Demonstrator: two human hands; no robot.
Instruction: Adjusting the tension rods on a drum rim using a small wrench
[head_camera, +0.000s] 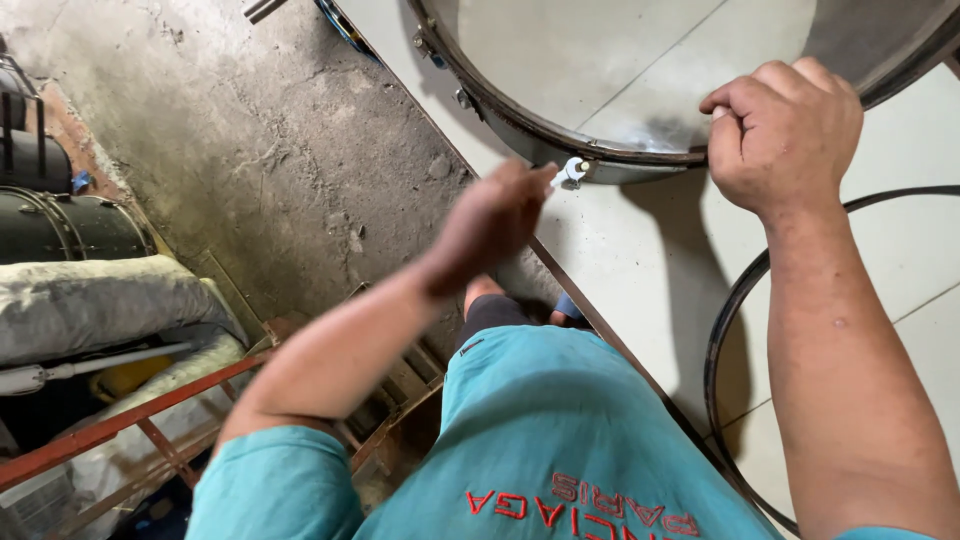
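Observation:
A large round drum shell with a dark metal rim stands on a white tiled floor at the top of the head view. My right hand is closed over its near rim. My left hand, blurred, reaches to a small shiny metal lug on the shell's side, fingertips pinched at it. Whether it grips the lug or a small tool is unclear. Below, my teal shirt fills the bottom of the view.
A loose black hoop lies on the tiles at right. Rough concrete floor spreads to the left. At far left are dark drums, a grey padded roll and a red metal frame.

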